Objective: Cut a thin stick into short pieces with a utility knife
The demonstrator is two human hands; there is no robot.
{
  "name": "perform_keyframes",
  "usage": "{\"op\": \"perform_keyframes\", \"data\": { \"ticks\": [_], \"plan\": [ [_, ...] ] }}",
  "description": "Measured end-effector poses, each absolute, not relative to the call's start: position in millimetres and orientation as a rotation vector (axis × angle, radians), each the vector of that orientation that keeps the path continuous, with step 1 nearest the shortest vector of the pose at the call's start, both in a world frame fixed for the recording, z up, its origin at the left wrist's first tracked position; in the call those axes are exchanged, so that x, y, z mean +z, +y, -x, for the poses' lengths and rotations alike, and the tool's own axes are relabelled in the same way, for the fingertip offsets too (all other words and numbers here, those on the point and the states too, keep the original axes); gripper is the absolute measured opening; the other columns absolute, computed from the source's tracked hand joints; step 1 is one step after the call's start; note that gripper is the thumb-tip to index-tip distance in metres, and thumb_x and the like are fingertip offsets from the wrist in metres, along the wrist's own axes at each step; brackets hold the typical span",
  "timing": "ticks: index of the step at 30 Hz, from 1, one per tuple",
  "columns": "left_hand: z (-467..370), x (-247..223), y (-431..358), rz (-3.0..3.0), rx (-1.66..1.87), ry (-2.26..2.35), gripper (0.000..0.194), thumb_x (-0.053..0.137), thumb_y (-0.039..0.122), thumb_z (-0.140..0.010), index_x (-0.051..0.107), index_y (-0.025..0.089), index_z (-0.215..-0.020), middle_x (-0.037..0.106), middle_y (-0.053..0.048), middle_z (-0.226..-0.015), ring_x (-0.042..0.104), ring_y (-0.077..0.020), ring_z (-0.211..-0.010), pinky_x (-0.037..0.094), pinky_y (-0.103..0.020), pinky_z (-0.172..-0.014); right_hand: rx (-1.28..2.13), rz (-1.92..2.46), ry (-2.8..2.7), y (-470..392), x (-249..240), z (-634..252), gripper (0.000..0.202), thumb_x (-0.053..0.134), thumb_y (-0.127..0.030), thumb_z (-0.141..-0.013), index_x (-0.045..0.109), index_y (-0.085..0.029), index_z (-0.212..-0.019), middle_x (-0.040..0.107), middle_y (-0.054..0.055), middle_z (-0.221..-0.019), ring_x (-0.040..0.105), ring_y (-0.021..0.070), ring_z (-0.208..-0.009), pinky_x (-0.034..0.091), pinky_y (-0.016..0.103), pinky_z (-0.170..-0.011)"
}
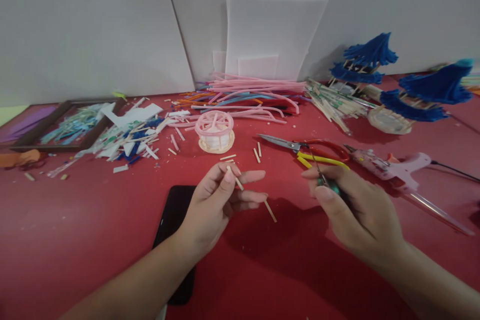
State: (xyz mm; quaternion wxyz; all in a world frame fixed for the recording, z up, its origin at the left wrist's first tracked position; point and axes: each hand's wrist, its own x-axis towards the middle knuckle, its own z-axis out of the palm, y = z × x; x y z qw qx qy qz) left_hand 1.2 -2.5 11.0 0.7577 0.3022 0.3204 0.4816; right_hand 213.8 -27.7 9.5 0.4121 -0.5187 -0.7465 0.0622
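Observation:
My left hand point(213, 205) pinches a short wooden stick point(239, 183) between thumb and index finger, its other fingers spread apart. In my right hand point(356, 210) is a small green-handled tool point(329, 185) with a thin dark tip pointing up and away; the grip hides most of it. Another thin stick point(270, 211) shows just beyond my left fingertips. Several cut stick pieces point(256, 152) lie on the red tabletop past my hands. Behind them stands a small round model point(214, 132) with a pink spoked ring on top and a pale base.
Scissors point(285, 144) with red and yellow handles and a pink glue gun point(397, 167) lie at right. Two blue-roofed models point(423, 90) stand behind. Pink stems point(258, 85), white scraps point(138, 115) and a brown frame point(56, 147) lie farther back. A black phone point(176, 210) rests under my left arm.

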Motion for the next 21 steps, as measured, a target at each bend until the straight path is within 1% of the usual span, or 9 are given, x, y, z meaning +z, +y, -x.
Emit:
{"op": "perform_keyframes", "data": {
  "ticks": [4,7,9,13,17,21],
  "plan": [
    [-2.9,9.1,-3.4,-0.702,1.109,0.692,0.024,0.075,0.033,-0.079,0.056,0.018,-0.079,0.079,-0.001,-0.092,0.075,-0.0133,-0.072,0.059,-0.019,-0.066,0.159,1.304,-1.891,-26.8,11.5,-213.0,0.018,0.043,-0.029,-0.093,0.057,-0.019,-0.092,0.055,-0.004,-0.058,0.046,0.0089,-0.038,0.035,0.022,-0.040],
    [-3.5,8.9,-2.9,-0.712,1.115,0.686,0.025,0.076,0.033,-0.079,0.056,0.018,-0.079,0.079,-0.001,-0.092,0.075,-0.0136,-0.073,0.060,-0.020,-0.066,0.139,1.341,-1.869,-25.3,11.2,-214.0,0.020,0.043,-0.032,-0.094,0.058,-0.018,-0.092,0.053,-0.004,-0.056,0.044,0.0088,-0.038,0.032,0.023,-0.038],
    [-3.3,9.1,-2.6,-0.716,1.117,0.687,0.025,0.076,0.033,-0.079,0.056,0.018,-0.079,0.079,0.000,-0.091,0.076,-0.0141,-0.074,0.061,-0.021,-0.067,0.135,1.376,-1.830,-24.1,10.1,-215.7,0.021,0.043,-0.034,-0.094,0.058,-0.019,-0.092,0.054,-0.004,-0.056,0.046,0.0094,-0.040,0.033,0.023,-0.039],
    [-2.7,9.4,-2.1,-0.704,1.118,0.691,0.024,0.076,0.032,-0.079,0.057,0.018,-0.079,0.079,0.000,-0.090,0.076,-0.0153,-0.077,0.061,-0.021,-0.069,0.179,1.424,-1.765,-22.3,8.0,-218.6,0.023,0.043,-0.037,-0.094,0.058,-0.020,-0.088,0.058,-0.002,-0.059,0.052,0.0117,-0.046,0.040,0.024,-0.044],
    [-3.2,9.3,-2.0,-0.675,1.123,0.716,0.024,0.077,0.032,-0.078,0.058,0.018,-0.076,0.079,-0.001,-0.093,0.075,-0.0156,-0.086,0.060,-0.019,-0.071,0.194,1.438,-1.733,-21.4,7.0,-218.6,0.024,0.044,-0.039,-0.094,0.059,-0.020,-0.091,0.058,-0.002,-0.060,0.053,0.0132,-0.049,0.040,0.025,-0.046],
    [-4.1,9.2,-1.4,-0.656,1.179,0.724,0.022,0.077,0.031,-0.078,0.060,0.018,-0.075,0.079,-0.001,-0.094,0.074,-0.0147,-0.093,0.059,-0.018,-0.075,0.200,1.450,-1.694,-20.5,7.5,-217.7,0.026,0.043,-0.041,-0.094,0.059,-0.021,-0.090,0.058,-0.001,-0.061,0.054,0.0140,-0.050,0.041,0.026,-0.047]
  ]
}}
